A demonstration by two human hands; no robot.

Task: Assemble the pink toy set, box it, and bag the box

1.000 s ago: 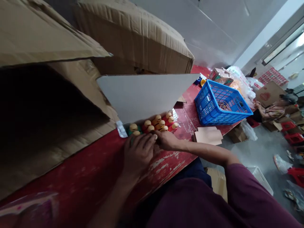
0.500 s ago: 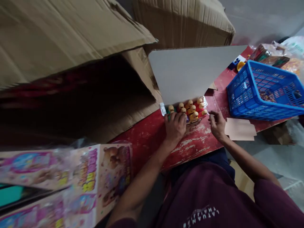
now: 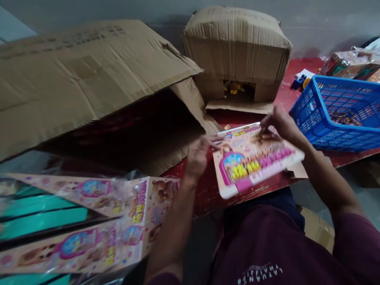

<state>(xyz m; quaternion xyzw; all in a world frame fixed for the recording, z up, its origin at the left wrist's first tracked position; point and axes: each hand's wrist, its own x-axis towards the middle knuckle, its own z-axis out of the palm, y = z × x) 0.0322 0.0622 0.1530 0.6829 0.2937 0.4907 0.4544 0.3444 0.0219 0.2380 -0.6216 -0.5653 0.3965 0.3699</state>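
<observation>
A printed cardboard display box (image 3: 255, 158) lies on the red table in front of me. Its pink lid, with bear pictures and yellow and purple lettering, now covers the small round-headed toys, so they are hidden. The lid's near edge is blurred. My left hand (image 3: 198, 156) is at the box's far left corner, with fingers stretched out over the lid. At the far right edge, my right hand (image 3: 279, 122) points its bent fingers down onto the lid. Its thumb is hidden and the fingers are smeared, so a grip cannot be made out.
A large open carton (image 3: 97, 75) lies on the left. Behind the box stands another carton (image 3: 237, 51) with a cut opening and yellow pieces inside. A blue plastic crate (image 3: 308, 107) is on the right. Wrapped printed packages (image 3: 89, 237) fill the lower left.
The raised white lid has swung down towards me over the toys, showing its printed face. My left hand has left the toys for the corner. My right hand has moved up onto the lid.
</observation>
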